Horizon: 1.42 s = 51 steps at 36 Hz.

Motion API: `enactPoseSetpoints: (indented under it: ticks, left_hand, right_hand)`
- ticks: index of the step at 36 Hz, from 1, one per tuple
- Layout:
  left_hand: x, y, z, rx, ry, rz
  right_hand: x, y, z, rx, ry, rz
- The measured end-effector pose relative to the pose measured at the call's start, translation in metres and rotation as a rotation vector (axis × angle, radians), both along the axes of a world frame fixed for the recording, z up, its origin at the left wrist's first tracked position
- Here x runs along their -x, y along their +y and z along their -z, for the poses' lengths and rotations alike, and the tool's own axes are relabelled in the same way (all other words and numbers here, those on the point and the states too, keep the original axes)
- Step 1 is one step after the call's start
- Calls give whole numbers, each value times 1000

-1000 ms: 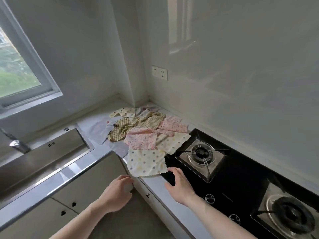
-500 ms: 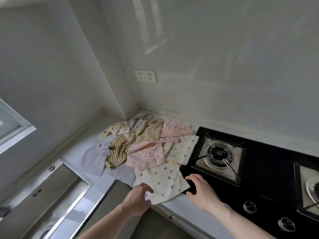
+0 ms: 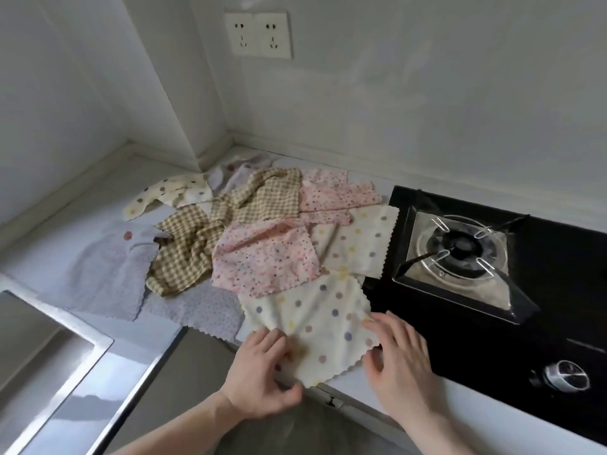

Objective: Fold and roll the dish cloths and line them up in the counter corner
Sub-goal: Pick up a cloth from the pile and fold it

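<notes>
Several dish cloths lie in a loose heap on the white counter (image 3: 65,231) near the corner. Nearest me is a cream cloth with coloured dots (image 3: 315,320), lying at the counter's front edge. My left hand (image 3: 262,376) pinches its near left corner. My right hand (image 3: 397,359) touches its right edge, fingers spread. Behind it lie a pink speckled cloth (image 3: 262,257), a tan gingham cloth (image 3: 210,238), a second cream dotted cloth (image 3: 358,244) and pale lilac cloths (image 3: 108,270).
A black gas hob (image 3: 492,290) with a burner (image 3: 460,247) and a knob (image 3: 563,376) sits right of the cloths. A steel sink (image 3: 49,349) is at the lower left. A double wall socket (image 3: 259,34) is above the corner.
The view has moved closer and tilted down. Both hands have moved forward onto the nearest cream dotted cloth; the left now pinches its corner, the right rests on its right edge.
</notes>
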<state>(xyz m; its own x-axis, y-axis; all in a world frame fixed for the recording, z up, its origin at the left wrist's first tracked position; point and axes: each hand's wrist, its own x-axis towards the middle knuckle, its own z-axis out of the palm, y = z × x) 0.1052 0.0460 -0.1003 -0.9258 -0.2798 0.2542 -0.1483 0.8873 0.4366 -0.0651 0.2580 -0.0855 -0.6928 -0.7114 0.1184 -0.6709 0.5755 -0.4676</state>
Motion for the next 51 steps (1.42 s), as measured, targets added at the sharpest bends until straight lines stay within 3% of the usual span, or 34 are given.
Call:
enactPoseSetpoints:
  ticks: [7,13,21,25,36,44,51]
  left_hand:
    - [1,-2,36,122,294,14]
    - [2,10,49,90,442,-54]
    - [-18,21,50,105,383,-55]
    - [-33,26,46,146,347,-56]
    - [-52,51,15,36,183,-179]
    - [-52,65,-29,1,277,-193]
    - [-51,75,-88,-212,389,-111]
  right_hand:
    - [2,2,24,120,74,-12]
    - [-3,4,31,187,138,-42]
    - [-7,8,37,248,238,39]
    - [-17,13,34,255,204,79]
    - [-79,29,36,218,78,230]
    - [-83,47,-6,383,-42,342]
    - [-91,63,-67,572,-58,332]
